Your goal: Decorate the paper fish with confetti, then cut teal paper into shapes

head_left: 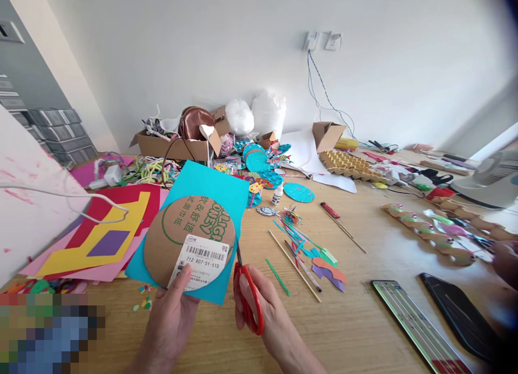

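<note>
My left hand [174, 309] grips a round cardboard disc [162, 239] and a sheet of blue paper [198, 182] behind it, thumb on top. The disc carries green printing and a white barcode label [204, 260]. In my right hand [265, 301] is a pair of red-handled scissors [254, 309], my fingers through the loops. Its dark blades point up and meet the blue paper's right edge beside the disc. Part of that edge curves inward just above the blades. How far apart the blades are, I cannot tell.
Coloured paper sheets [141, 201] lie at the left. A glue bottle [277, 195], sticks [295, 266] and paper scraps [327, 271] are in the middle. Two phones [416, 320] lie at the right, near egg-carton strips [429, 236] and another person's hand [505, 260]. Craft boxes [174, 147] stand along the wall.
</note>
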Tool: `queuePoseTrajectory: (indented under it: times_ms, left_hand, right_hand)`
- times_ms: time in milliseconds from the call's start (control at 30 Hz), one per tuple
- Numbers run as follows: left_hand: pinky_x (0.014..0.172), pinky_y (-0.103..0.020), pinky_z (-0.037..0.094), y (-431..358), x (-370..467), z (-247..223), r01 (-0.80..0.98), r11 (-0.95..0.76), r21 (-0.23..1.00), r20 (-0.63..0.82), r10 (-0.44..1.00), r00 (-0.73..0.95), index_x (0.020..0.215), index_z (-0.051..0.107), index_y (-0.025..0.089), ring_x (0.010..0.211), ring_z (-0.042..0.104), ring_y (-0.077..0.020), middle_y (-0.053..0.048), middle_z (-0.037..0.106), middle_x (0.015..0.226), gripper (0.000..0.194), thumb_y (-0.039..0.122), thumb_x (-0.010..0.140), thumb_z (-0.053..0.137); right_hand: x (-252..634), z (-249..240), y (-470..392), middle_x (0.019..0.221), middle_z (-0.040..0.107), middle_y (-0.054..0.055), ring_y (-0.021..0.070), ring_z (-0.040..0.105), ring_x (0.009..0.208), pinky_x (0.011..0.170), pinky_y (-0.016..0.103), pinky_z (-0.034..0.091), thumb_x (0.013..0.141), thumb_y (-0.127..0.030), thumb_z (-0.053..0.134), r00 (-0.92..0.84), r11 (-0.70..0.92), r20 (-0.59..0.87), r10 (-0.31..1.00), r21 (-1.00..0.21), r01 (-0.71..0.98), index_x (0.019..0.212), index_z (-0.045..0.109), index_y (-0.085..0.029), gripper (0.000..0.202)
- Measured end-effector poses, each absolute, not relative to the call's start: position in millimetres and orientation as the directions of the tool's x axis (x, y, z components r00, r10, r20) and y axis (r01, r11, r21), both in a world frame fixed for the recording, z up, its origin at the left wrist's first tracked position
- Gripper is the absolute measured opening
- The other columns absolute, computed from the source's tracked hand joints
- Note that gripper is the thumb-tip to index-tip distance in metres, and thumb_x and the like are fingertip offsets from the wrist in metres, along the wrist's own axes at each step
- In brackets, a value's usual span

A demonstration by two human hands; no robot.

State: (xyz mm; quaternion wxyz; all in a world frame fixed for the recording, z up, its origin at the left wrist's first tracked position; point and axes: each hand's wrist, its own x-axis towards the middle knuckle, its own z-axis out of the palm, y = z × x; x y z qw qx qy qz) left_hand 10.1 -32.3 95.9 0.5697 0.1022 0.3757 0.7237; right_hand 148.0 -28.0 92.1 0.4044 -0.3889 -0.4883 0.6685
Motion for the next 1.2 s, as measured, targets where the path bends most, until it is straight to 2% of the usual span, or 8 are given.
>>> queuePoseTrajectory:
  times_ms: [333,567,967,1200]
  left_hand:
    - [0.090,-0.034,0.049,-33,7,93,-0.732,-0.072,0.678,-0.299,0.882,-0.363,0.120,0.053,0.030,0.106,0.057,-0.0260,-0.001,0.067,0.110,0.067,0.016,0.058,0.075]
    - [0.091,-0.034,0.048,-34,10,92,-0.751,-0.040,0.659,-0.340,0.875,-0.345,0.120,0.054,0.027,0.106,0.057,-0.0264,-0.003,0.068,0.106,0.067,0.015,0.058,0.075]
    - [0.091,-0.035,0.048,-40,15,94,-0.747,-0.021,0.664,-0.346,0.877,-0.332,0.119,0.054,0.027,0.107,0.056,-0.0278,-0.002,0.068,0.107,0.069,0.017,0.055,0.077]
    - [0.087,-0.033,0.051,-41,13,90,-0.769,0.002,0.639,-0.367,0.880,-0.302,0.120,0.054,0.027,0.106,0.057,-0.0270,-0.003,0.068,0.107,0.071,0.015,0.054,0.076]
  right_hand:
    - [147,73,-27,0.052,0.039,-0.008,0.0036,0.039,0.035,0.033,0.015,0.028,0.084,-0.054,0.041,-0.346,-0.131,-0.092,0.934,-0.987,-0.093,0.066,0.038,-0.019,0.040]
    - [146,89,-27,0.057,0.042,-0.006,0.0053,0.045,0.043,0.042,0.018,0.034,0.079,-0.060,0.045,-0.382,-0.210,-0.141,0.913,-0.967,-0.147,0.067,0.038,-0.019,0.043]
    - [144,83,-31,0.053,0.037,-0.007,0.0049,0.038,0.042,0.040,0.017,0.033,0.078,-0.061,0.047,-0.331,-0.201,-0.124,0.935,-0.957,-0.208,0.065,0.037,-0.019,0.044]
    - [146,76,-29,0.053,0.038,-0.008,0.0039,0.041,0.038,0.035,0.016,0.028,0.081,-0.059,0.043,-0.329,-0.151,-0.100,0.939,-0.979,-0.134,0.065,0.036,-0.019,0.044]
